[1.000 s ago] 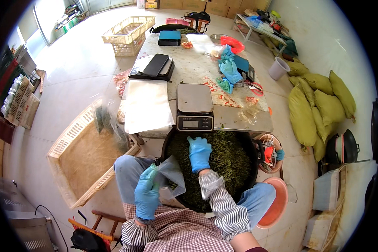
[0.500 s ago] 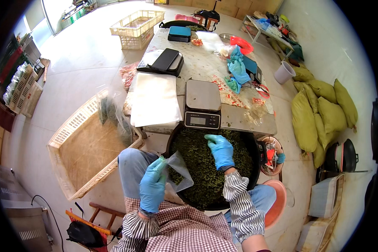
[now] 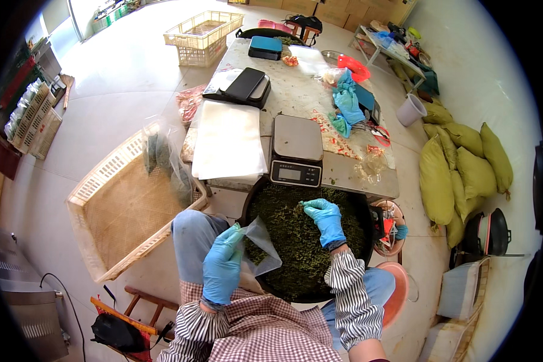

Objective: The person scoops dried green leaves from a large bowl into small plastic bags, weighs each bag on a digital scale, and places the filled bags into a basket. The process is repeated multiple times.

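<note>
Between my knees sits a wide black pan (image 3: 367, 232) full of small dark-green dried leaves (image 3: 295, 262). My left hand (image 3: 222, 265), in a blue glove, pinches the edge of a clear plastic bag (image 3: 263, 244) over the pan's left side. The bag hangs slanted and looks empty. Above the leaves, my gloved right hand (image 3: 324, 222) has its fingertips pressed together around a small pinch of the leaves. A digital scale (image 3: 297, 139) stands on the table edge just beyond the pan, with nothing on its plate.
White plastic sheets (image 3: 230, 139) lie left of the scale on the table (image 3: 295, 96). At my left is a cream crate (image 3: 111, 181) with filled clear bags at its far corner. Several yellow-green sacks (image 3: 473, 169), a pink basin (image 3: 395, 292) and a waste basket (image 3: 392, 226) are on the right.
My right hand has lifted slightly from the leaves and its fingers have closed into a pinch. My left hand still holds the bag in nearly the same place. The view has shifted slightly.
</note>
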`<state>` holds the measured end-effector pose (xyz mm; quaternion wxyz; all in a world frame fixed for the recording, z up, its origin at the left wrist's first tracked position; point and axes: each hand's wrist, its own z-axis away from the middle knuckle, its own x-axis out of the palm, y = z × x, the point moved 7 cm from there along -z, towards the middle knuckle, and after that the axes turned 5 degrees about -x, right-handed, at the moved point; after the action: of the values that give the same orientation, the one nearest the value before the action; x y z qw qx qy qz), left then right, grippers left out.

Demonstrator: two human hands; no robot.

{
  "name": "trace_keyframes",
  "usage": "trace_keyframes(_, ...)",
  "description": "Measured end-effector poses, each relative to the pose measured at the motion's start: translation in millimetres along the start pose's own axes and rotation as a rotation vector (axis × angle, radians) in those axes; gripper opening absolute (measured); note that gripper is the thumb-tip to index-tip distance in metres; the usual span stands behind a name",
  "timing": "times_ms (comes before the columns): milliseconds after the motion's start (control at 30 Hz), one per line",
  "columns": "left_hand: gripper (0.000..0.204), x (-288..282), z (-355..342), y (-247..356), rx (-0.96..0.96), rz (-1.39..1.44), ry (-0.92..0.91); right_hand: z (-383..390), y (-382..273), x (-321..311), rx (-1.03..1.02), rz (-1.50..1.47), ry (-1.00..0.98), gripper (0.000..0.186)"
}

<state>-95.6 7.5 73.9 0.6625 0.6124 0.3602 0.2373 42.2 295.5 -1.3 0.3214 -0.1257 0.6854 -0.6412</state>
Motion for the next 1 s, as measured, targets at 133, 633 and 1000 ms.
trace_keyframes(133, 0.040, -0.1, 0.2, 0.0, 0.023, 0.001, 0.000, 21.2, -6.8, -13.1, 0.086, -0.173, -0.022, 0.014)
trace_keyframes(633, 0.038, -0.1, -0.2, -7.5, -0.014, -0.043, -0.003, 111.3, -4.7, -115.6, 0.228, -0.930, 0.176, 0.028)
trace_keyframes(1000, 0.037, 3.4, 1.8, -11.6, -0.045, 0.004, -0.006, 64.1, -7.0, -77.9, -0.090, 0.419, 0.185, 0.027)
